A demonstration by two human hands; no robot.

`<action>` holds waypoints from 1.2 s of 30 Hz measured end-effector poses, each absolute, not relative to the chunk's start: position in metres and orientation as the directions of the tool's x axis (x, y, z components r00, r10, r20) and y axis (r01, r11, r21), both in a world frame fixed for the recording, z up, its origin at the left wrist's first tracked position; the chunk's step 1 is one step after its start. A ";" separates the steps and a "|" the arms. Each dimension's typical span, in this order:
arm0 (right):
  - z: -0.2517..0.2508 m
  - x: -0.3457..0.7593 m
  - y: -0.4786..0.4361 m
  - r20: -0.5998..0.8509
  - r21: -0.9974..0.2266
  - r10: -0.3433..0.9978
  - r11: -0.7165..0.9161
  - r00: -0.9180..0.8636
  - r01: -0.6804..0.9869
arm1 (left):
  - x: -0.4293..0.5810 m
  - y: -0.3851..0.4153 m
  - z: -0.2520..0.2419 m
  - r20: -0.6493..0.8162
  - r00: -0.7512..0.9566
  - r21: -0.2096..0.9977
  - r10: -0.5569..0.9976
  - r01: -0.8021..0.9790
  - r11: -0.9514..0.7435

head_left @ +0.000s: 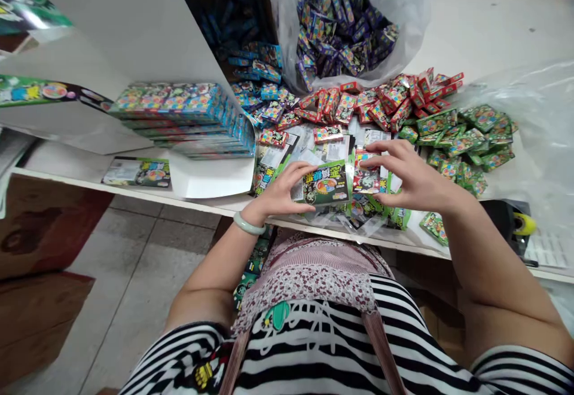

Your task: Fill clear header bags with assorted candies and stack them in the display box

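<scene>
My left hand grips the left end of a flat green printed box between thumb and fingers. A small red printed box sits at the right end of that green box, with my right hand closed on it, fingers above and thumb below. Whether the red box is partly inside the green one, I cannot tell. Beneath both hands lie several flat green-and-black printed packages, partly hidden. Just beyond my hands, a loose red box rests on the packages.
Behind lie piles of red boxes, green boxes and blue boxes. A clear plastic bag holds purple boxes. At left, stacked boxes stand on a white sheet. A tape dispenser is at right.
</scene>
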State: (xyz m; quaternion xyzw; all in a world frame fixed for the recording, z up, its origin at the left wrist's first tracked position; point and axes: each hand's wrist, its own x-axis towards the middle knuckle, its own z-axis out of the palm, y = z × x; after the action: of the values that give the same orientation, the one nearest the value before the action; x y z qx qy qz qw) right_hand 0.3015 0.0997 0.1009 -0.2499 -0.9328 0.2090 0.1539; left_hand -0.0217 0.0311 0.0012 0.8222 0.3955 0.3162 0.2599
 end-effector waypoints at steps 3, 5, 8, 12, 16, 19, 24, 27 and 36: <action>0.097 0.295 0.091 0.177 -0.410 0.495 0.823 -0.851 0.393 | -0.018 0.031 -0.002 0.324 0.493 0.660 0.807 0.493 -0.566; 0.096 0.294 0.088 0.165 -0.403 0.481 0.830 -0.861 0.386 | -0.017 0.030 -0.004 0.325 0.491 0.643 0.809 0.512 -0.569; 0.094 0.295 0.086 0.137 -0.409 0.480 0.824 -0.866 0.392 | -0.016 0.029 -0.005 0.336 0.476 0.632 0.813 0.526 -0.569; 0.092 0.297 0.087 0.095 -0.414 0.440 0.833 -0.893 0.366 | -0.016 0.029 -0.005 0.338 0.502 0.608 0.796 0.529 -0.592; 0.094 0.304 0.089 0.098 -0.404 0.472 0.823 -0.876 0.398 | -0.018 0.029 -0.007 0.361 0.477 0.605 0.802 0.535 -0.590; 0.098 0.309 0.090 0.124 -0.413 0.525 0.799 -0.842 0.437 | -0.020 0.030 -0.007 0.345 0.452 0.619 0.823 0.549 -0.561; 0.101 0.304 0.089 0.152 -0.417 0.545 0.792 -0.825 0.446 | -0.017 0.032 -0.006 0.338 0.469 0.617 0.816 0.544 -0.569; 0.099 0.300 0.088 0.126 -0.422 0.502 0.808 -0.856 0.412 | -0.016 0.032 -0.006 0.351 0.472 0.603 0.809 0.547 -0.581; 0.094 0.300 0.082 0.131 -0.422 0.487 0.816 -0.864 0.396 | -0.014 0.029 -0.006 0.346 0.484 0.599 0.804 0.546 -0.587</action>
State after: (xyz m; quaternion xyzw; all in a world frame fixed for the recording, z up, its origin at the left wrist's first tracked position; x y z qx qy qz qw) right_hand 0.2996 0.0821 0.0936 -0.2333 -0.9456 0.1941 0.1171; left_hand -0.0137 0.0293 -0.0057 0.8356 0.4037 0.3083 0.2093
